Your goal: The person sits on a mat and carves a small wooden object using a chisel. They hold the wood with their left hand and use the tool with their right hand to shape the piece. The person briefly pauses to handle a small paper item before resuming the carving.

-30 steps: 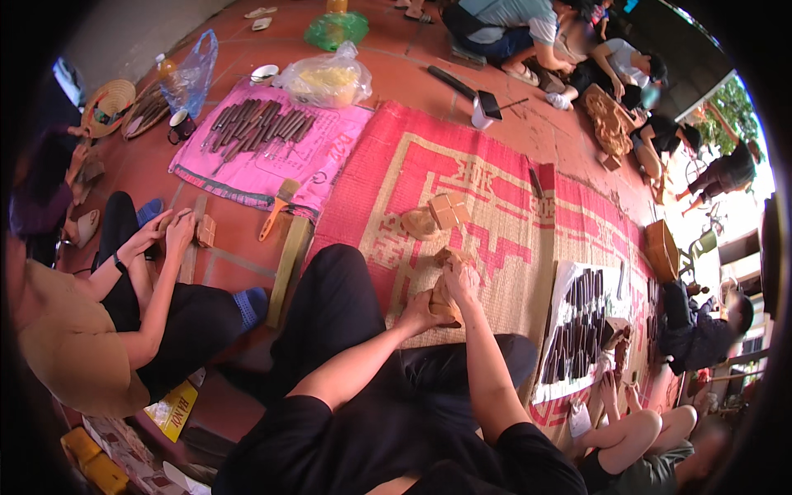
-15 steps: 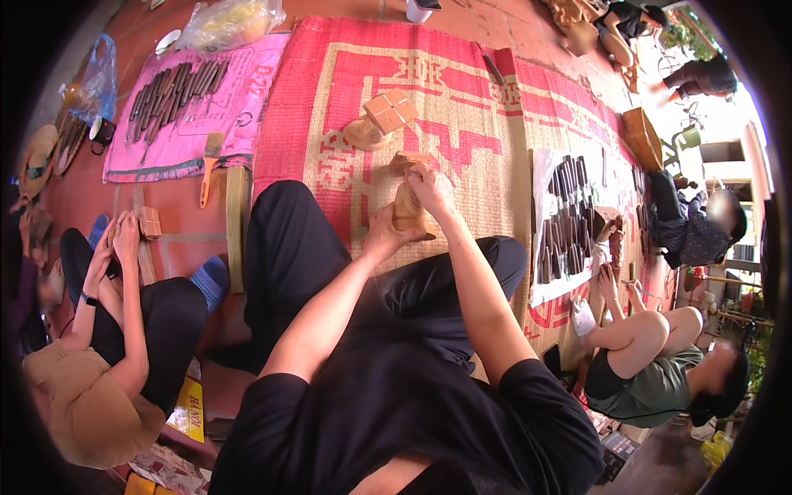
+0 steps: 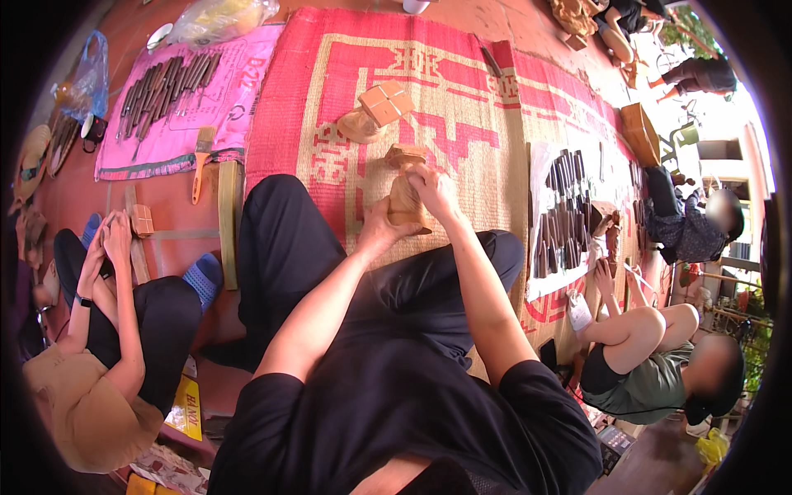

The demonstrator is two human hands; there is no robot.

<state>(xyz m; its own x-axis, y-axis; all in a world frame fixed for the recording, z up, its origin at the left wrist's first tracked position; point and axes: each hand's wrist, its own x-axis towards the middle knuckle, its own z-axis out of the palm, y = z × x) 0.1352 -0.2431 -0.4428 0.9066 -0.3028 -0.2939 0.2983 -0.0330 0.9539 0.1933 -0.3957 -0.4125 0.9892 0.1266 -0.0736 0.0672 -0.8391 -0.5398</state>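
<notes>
A pale brown wooden carving [image 3: 403, 202] stands between my hands above the woven mat, in front of my crossed legs. My left hand [image 3: 383, 232] is closed around its lower left side near the base. At its upper right side my right hand [image 3: 435, 191] presses with bent fingers; whether a small tool is hidden in them I cannot make out. A flat wooden part [image 3: 406, 154] shows just beyond my right fingers; I cannot tell if it is joined to the carving. Farther off, a wooden block with crossed lines [image 3: 386, 102] leans on a rounded wooden piece [image 3: 360, 127].
The red and tan mat [image 3: 330, 91] spreads ahead. Several carving tools [image 3: 169, 91] lie on a pink sheet at left, beside a brush [image 3: 201, 163] and a wooden beam [image 3: 231, 223]. More dark-handled tools [image 3: 565, 210] lie at right. People sit close on both sides [image 3: 115, 355].
The whole view has shifted slightly left. My right hand has moved very little against the carving, and my left hand keeps its hold on the lower part.
</notes>
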